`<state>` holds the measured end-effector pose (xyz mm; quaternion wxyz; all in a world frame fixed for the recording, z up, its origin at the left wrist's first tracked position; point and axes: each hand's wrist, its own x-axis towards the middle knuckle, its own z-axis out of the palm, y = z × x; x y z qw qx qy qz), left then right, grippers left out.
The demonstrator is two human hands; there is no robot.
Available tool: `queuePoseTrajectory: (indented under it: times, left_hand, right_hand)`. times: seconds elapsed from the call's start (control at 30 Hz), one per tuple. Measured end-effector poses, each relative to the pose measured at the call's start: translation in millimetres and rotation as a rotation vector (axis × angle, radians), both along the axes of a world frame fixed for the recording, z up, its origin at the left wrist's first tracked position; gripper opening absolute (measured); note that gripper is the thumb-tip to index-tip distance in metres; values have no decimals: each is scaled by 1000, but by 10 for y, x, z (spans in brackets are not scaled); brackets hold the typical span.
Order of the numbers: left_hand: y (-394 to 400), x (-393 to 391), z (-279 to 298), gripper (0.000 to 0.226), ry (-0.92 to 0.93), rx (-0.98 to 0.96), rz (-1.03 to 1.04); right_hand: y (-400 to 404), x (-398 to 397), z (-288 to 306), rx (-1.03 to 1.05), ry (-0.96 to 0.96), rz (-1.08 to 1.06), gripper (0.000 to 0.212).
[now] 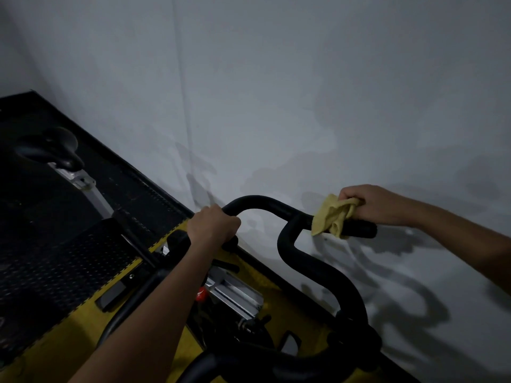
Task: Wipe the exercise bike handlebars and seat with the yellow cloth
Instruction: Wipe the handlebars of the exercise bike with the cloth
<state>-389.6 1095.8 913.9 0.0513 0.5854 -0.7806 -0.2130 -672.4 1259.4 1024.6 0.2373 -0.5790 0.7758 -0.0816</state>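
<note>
The black curved handlebars [290,244] of the exercise bike fill the lower middle of the head view. My left hand [213,228] grips the left bend of the bar from above. My right hand [373,204] holds the bunched yellow cloth [331,217] and presses it onto the right grip end of the handlebars [359,229]. The black seat [52,150] stands at the far left on a silver post [91,189], apart from both hands.
A pale wall [304,92] runs close behind the bars, with shadows on it. Black textured floor mats with yellow edging [83,258] lie below. A red knob [201,294] and a silver slider rail [237,297] sit under the bars.
</note>
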Motion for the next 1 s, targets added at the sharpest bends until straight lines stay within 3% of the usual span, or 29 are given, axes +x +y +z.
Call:
queuePoseTrajectory:
  times: [0.07, 0.13, 0.2, 0.27, 0.37, 0.47, 0.6, 1.0]
  left_hand:
    - [-2, 1, -4, 31, -5, -1, 1]
    - [-1, 3, -6, 30, -4, -1, 6]
    - [2, -2, -2, 31, -4, 2, 8]
    - [6, -5, 3, 32, -6, 5, 9]
    - [9, -6, 16, 32, -9, 4, 8]
    - [7, -8, 25, 31, -2, 6, 14]
    - [9, -8, 15, 32, 1, 3, 17]
    - [1, -9, 29, 31, -30, 8, 21]
  right_hand:
    - [47, -34, 52, 68, -100, 42, 6]
    - [98, -37, 67, 141, -235, 25, 18]
    - [100, 0, 33, 134, -222, -13, 21]
    - [56, 5, -96, 84, 5, -36, 24]
    - [7, 111, -385, 202, 452, 13, 66]
    - [-92, 189, -548, 275, 627, 31, 75]
    - [-314, 251, -625, 263, 619, 81, 69]
    - [-702, 327, -838, 336, 400, 27, 87]
